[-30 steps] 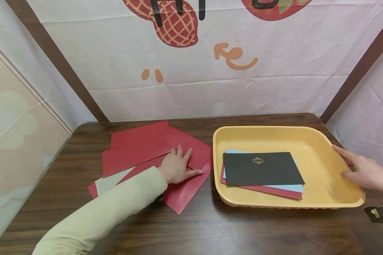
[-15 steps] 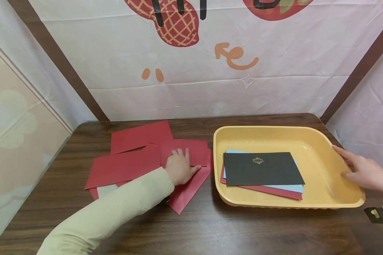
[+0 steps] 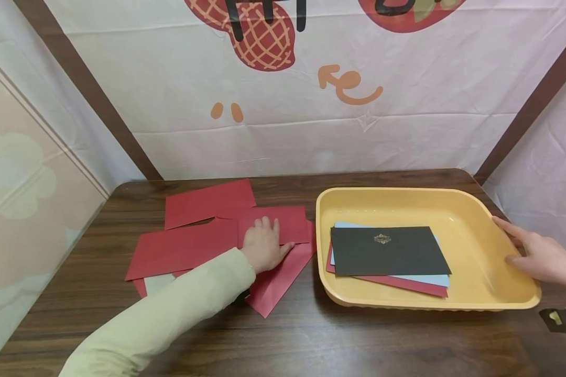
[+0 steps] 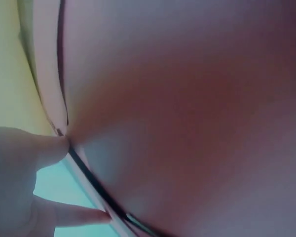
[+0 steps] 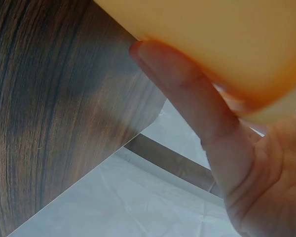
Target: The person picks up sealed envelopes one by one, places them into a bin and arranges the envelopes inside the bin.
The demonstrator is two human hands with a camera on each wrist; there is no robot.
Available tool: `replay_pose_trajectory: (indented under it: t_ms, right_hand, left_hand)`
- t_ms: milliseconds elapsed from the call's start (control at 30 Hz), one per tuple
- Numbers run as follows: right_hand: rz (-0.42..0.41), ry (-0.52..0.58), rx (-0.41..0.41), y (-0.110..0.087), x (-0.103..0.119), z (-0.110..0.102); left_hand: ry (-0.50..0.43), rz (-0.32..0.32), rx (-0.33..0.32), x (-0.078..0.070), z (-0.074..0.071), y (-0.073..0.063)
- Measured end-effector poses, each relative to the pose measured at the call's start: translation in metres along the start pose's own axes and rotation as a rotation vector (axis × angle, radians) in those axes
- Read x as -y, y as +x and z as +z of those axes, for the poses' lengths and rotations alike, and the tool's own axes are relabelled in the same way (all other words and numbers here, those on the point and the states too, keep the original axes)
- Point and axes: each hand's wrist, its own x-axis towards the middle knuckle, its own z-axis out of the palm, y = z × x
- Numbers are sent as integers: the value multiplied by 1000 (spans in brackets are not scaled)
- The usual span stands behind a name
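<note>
My left hand (image 3: 263, 246) rests on a red envelope (image 3: 292, 220) in the head view, fingers laid over it and thumb stretched toward its lower edge. Another red envelope (image 3: 275, 293) sticks out beneath. In the left wrist view the thumb (image 4: 54, 149) and a finger (image 4: 81, 216) reach the edge of a blurred reddish sheet. At the right, my right hand (image 3: 544, 256) grips the rim of a yellow tray (image 3: 476, 251), thumb on the inner wall. Inside the tray, a black envelope (image 3: 391, 256) with a gold print lies over light blue and red ones.
More red envelopes, one at the back (image 3: 207, 204) and one at the left (image 3: 181, 248), overlap on the brown wooden table (image 3: 283, 351). Part of a grey-white envelope (image 3: 158, 283) shows under them. A printed cloth (image 3: 405, 141) hangs along the table's back edge.
The red envelopes under my left hand have shifted and turned: one slid down to the left, and one beneath the fingers now lies straighter. The right hand and tray have stayed put.
</note>
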Motion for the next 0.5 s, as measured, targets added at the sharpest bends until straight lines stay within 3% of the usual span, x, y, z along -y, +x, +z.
replay_pose_trajectory:
  t_ms: [100, 233, 333, 500]
  right_hand:
    - [2, 2, -5, 0, 0, 1]
    - [7, 10, -3, -1, 0, 1]
    - [6, 9, -4, -1, 1, 1]
    - [6, 6, -8, -1, 1, 1]
  left_hand:
    - [-63, 20, 4, 8, 0, 1]
    - [-254, 9, -21, 28, -2, 4]
    - [-392, -47, -52, 49, -4, 6]
    - [-462, -167, -67, 83, -4, 11]
